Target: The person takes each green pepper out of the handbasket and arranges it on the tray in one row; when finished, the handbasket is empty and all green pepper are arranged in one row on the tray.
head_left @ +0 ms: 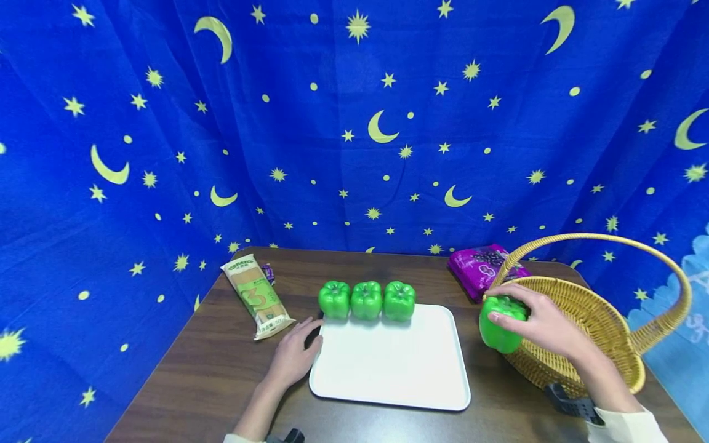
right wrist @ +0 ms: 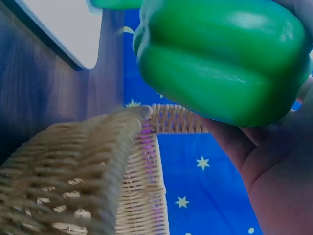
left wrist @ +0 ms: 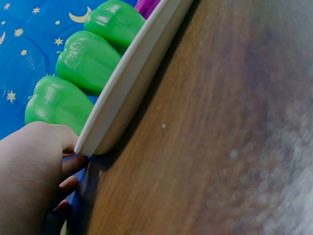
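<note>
In the head view, my right hand [head_left: 543,320] grips a green bell pepper [head_left: 501,335] beside the left rim of a wicker basket [head_left: 600,314]. The right wrist view shows this bell pepper [right wrist: 225,63] close up, raised above the basket wall [right wrist: 63,166]. My left hand [head_left: 296,354] rests at the left edge of a white tray [head_left: 393,363], its fingers touching the rim. Three more green bell peppers [head_left: 335,300] stand in a row along the tray's far edge. Some left fingers are partly hidden in the left wrist view.
A noodle packet [head_left: 257,295] lies at the table's left, with a small purple wrapper [head_left: 268,274] behind it. A purple bag [head_left: 479,264] sits behind the basket, whose tall handle [head_left: 604,237] arches upward. A blue star-patterned curtain [head_left: 332,154] hangs behind the table.
</note>
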### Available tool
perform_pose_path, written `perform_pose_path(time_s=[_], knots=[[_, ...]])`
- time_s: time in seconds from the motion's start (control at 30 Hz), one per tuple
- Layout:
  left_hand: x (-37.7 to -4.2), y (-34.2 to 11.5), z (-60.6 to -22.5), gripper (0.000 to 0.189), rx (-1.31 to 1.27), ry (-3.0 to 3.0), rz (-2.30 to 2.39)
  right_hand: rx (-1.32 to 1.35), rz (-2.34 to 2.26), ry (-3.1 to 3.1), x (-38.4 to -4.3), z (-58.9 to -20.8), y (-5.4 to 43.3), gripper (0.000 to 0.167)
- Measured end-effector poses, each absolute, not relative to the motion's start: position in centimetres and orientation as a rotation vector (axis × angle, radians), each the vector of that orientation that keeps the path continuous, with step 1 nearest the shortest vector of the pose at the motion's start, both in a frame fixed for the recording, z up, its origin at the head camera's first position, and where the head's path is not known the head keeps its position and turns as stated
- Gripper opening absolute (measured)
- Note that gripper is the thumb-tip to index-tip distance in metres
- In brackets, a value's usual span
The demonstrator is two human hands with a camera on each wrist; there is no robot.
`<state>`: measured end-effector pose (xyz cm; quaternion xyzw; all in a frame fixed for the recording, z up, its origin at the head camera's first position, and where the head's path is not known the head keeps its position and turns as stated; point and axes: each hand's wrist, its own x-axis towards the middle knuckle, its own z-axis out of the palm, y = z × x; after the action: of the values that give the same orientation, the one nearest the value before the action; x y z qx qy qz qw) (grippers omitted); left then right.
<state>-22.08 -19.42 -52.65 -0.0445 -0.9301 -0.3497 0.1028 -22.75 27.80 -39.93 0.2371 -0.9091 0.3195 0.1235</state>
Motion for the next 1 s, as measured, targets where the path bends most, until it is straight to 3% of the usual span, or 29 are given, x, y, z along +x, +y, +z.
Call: perform_pose_path(time_s=[0.43,1.0], knots=[[-22.1,-19.5,-52.6,0.035,-0.138,-2.749,-1.040,0.816,0.918,-2.712,-24.2,-41.7,24.2,0.050],[-22.1,-19.5,-52.6,0.034,-0.148,-2.738,-1.037,0.739,0.800,-2.802,-26.6,-43.9,21.1,0.063]])
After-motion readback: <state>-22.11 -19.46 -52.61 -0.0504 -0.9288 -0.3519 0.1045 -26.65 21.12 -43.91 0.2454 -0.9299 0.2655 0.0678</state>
